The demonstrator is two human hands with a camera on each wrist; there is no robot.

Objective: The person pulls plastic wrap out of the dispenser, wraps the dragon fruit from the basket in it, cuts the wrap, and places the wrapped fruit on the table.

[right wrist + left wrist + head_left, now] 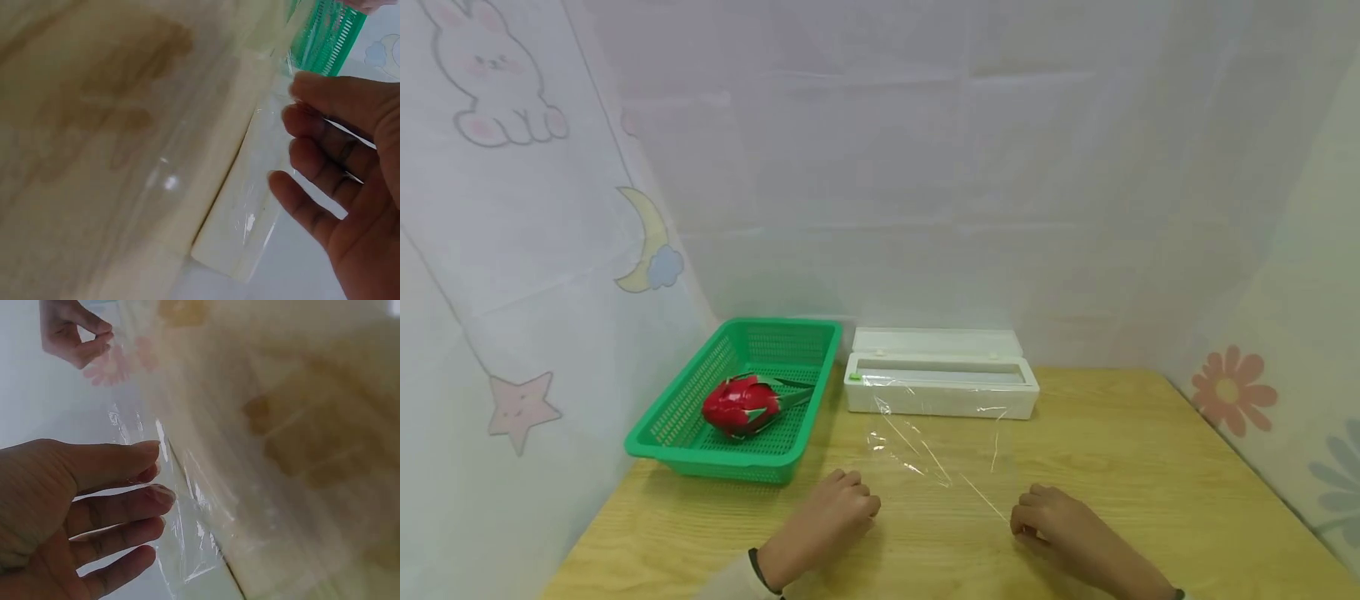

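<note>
A clear sheet of plastic wrap (917,467) stretches from a white wrap dispenser box (940,402) toward the table's front. My left hand (833,515) pinches the sheet's near left corner between thumb and index finger. On the near right corner, my right hand (1063,532) pinches the film likewise. In the left wrist view, the left hand (87,512) has its other fingers spread loosely beside the film (194,506). The right wrist view has the right hand (350,156) at the film's edge, with the dispenser box (240,206) behind it. The dispenser's lid stands raised.
Left of the dispenser, a green plastic basket (797,446) holds a red dragon fruit (741,406) with green leafy tips. The wooden table (1120,467) extends to the right. Patterned white cloth (880,167) hangs behind and at both sides.
</note>
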